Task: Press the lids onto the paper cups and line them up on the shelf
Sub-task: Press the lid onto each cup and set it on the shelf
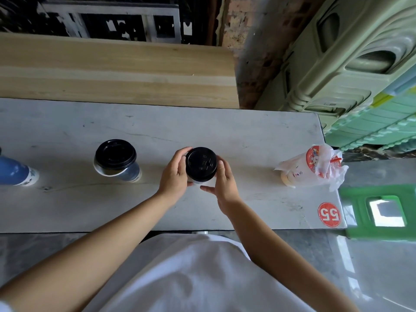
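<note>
A: Where's the cup?
B: Cup [198, 181] stands mid table [67, 131], black lid [201, 164] on top. L hand [175, 176] wraps its left side, R hand [225, 184] cups the right, thumb under the rim.
A: Others?
B: 2nd lidded cup [117, 162] well left, lid sitting crooked. Blue cup [15, 172] at far left edge. Bagged drink [313, 168] lies far right, near a red sticker [329, 214].

a pale grey table [225, 131] is running left to right. standing on it are a blue cup [15, 172] at the left edge, a black-lidded paper cup [117, 161] with a dark sleeve, and another black-lidded cup [201, 164] in the middle. a drink in a plastic bag [315, 167] is lying near the right end, and a red "55" sticker [329, 214] is sitting at the near right corner.
</note>
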`<state>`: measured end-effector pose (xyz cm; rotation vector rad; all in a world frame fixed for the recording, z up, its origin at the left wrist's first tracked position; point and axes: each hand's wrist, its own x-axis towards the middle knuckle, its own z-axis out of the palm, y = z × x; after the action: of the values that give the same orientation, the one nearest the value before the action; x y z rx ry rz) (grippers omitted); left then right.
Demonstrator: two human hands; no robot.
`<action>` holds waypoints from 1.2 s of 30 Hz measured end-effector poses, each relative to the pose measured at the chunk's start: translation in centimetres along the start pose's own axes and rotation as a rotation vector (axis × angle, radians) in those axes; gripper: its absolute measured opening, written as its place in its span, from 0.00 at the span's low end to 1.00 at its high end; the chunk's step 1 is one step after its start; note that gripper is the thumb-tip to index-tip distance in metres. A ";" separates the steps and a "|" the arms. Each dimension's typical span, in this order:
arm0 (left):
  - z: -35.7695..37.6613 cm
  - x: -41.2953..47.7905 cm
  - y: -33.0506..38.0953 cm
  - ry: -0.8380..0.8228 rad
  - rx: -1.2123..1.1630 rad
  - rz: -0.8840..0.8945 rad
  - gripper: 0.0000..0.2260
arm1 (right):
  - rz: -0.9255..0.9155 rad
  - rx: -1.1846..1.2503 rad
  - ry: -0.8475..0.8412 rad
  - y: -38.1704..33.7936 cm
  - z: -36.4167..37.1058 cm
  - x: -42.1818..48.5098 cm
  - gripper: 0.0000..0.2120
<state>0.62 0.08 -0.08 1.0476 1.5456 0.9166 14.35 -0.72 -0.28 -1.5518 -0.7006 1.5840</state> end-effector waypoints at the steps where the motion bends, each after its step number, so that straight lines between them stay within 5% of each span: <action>1: 0.0 -0.1 0.1 -0.002 0.004 -0.004 0.14 | 0.003 0.007 0.001 0.0 0.1 -0.1 0.18; 14: 0.2 -0.5 0.1 0.124 -0.032 -0.162 0.14 | 0.089 0.307 -0.017 0.2 -1.2 -0.6 0.13; 21: 0.9 -1.0 0.4 0.139 -0.081 -0.334 0.12 | 0.045 0.162 -0.022 0.5 -1.1 -0.7 0.15; 29: -0.1 0.4 1.1 -0.023 -0.182 -0.546 0.23 | 0.066 0.031 0.010 -1.1 -1.7 0.6 0.15; 36: -0.9 0.6 -0.5 -0.021 0.122 -0.196 0.17 | -0.065 -0.194 0.019 -1.0 -1.4 1.1 0.17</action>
<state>-0.40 0.42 -0.55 0.9672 1.6707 0.6817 15.93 0.58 -0.20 -1.6634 -0.9069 1.4868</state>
